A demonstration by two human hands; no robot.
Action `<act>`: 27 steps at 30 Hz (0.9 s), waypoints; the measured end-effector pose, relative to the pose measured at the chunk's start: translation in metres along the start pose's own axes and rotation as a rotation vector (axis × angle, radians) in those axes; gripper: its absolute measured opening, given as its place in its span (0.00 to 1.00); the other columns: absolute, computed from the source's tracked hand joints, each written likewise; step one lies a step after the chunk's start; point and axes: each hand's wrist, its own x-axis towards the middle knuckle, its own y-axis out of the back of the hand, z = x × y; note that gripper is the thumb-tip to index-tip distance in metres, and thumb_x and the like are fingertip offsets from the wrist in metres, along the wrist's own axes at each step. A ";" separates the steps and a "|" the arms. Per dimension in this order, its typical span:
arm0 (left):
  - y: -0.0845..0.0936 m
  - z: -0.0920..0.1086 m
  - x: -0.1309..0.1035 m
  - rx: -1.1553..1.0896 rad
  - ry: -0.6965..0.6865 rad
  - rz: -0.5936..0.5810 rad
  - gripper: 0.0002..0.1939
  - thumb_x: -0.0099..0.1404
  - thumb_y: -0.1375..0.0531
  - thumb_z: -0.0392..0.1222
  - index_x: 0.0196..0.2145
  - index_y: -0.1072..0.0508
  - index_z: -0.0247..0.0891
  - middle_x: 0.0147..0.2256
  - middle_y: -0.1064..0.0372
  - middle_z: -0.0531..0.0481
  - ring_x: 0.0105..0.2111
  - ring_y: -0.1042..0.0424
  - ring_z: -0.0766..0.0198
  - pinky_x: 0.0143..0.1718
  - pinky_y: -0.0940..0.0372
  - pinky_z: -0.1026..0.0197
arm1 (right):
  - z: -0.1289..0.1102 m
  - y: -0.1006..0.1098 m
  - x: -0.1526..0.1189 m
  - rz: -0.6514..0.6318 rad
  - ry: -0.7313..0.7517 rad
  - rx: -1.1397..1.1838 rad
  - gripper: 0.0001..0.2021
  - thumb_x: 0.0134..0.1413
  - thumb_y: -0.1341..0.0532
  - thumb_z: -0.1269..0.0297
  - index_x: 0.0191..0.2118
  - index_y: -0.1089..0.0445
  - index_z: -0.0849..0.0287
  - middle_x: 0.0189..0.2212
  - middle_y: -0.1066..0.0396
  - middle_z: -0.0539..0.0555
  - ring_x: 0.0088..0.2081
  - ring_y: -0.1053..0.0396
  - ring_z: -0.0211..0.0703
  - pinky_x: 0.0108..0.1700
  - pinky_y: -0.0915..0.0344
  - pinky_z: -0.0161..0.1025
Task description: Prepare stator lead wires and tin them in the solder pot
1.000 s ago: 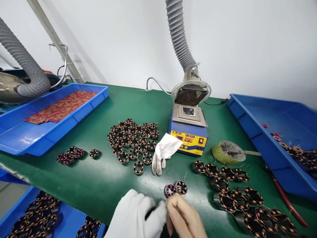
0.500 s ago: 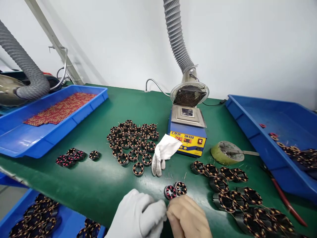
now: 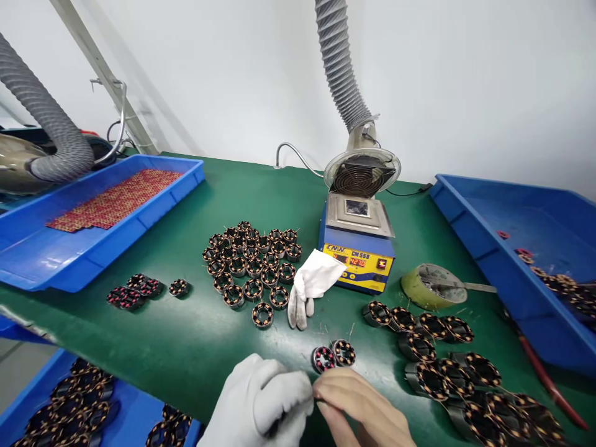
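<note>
Nearest, the gloved left hand (image 3: 261,403) is curled with its grip partly closed; the right hand (image 3: 365,403) bends its bare fingers to meet it. I cannot tell what either grip holds. Just beyond, two wound ring cores (image 3: 318,360) sit on the green desk (image 3: 186,354). Farther back, a blue machine's yellow panel (image 3: 342,277) reads "CM 558", its right-hand red display (image 3: 357,262) apparently "427.0".

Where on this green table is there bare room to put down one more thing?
Bare tabletop shows left of the gloved left hand, and behind the middle ring cluster. The right front is crowded: other rings sit in front of the green pot.
</note>
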 end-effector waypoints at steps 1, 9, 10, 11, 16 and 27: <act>0.000 0.000 0.001 -0.049 0.014 -0.008 0.13 0.73 0.54 0.34 0.31 0.37 0.42 0.22 0.37 0.59 0.19 0.36 0.69 0.21 0.42 0.65 | 0.000 0.000 0.003 0.008 -0.017 0.020 0.11 0.51 0.38 0.81 0.38 0.26 0.58 0.25 0.22 0.54 0.26 0.24 0.44 0.30 0.24 0.36; 0.005 0.003 0.002 0.278 -0.162 0.046 0.14 0.73 0.55 0.32 0.34 0.33 0.39 0.21 0.32 0.56 0.17 0.34 0.65 0.19 0.41 0.62 | 0.002 -0.003 -0.016 -0.215 -0.356 0.169 0.11 0.64 0.45 0.66 0.29 0.33 0.57 0.21 0.29 0.52 0.24 0.30 0.39 0.28 0.31 0.33; 0.006 0.004 0.002 0.319 -0.184 0.054 0.14 0.73 0.55 0.32 0.34 0.33 0.39 0.21 0.31 0.56 0.17 0.33 0.66 0.18 0.42 0.62 | 0.002 -0.004 -0.021 -0.240 -0.542 0.333 0.15 0.66 0.48 0.61 0.28 0.34 0.56 0.19 0.31 0.51 0.23 0.31 0.39 0.27 0.32 0.33; 0.006 0.004 0.002 0.314 -0.184 0.050 0.15 0.74 0.56 0.32 0.34 0.33 0.39 0.21 0.31 0.56 0.17 0.33 0.66 0.18 0.42 0.62 | 0.002 -0.004 -0.024 -0.242 -0.701 0.513 0.18 0.66 0.49 0.55 0.27 0.35 0.56 0.17 0.33 0.50 0.21 0.32 0.38 0.26 0.33 0.32; 0.004 0.005 0.002 -0.141 0.038 0.016 0.09 0.72 0.50 0.34 0.34 0.34 0.41 0.24 0.31 0.58 0.21 0.32 0.69 0.24 0.37 0.68 | -0.002 -0.001 -0.015 -0.064 -0.588 0.540 0.10 0.61 0.40 0.56 0.32 0.29 0.54 0.26 0.26 0.51 0.30 0.28 0.39 0.35 0.30 0.34; 0.001 0.005 0.000 0.316 -0.147 0.117 0.12 0.73 0.55 0.32 0.36 0.34 0.38 0.23 0.30 0.55 0.18 0.31 0.66 0.22 0.36 0.62 | 0.000 -0.005 -0.028 -0.183 -0.608 0.337 0.16 0.65 0.48 0.60 0.26 0.33 0.57 0.16 0.31 0.49 0.18 0.31 0.38 0.21 0.33 0.31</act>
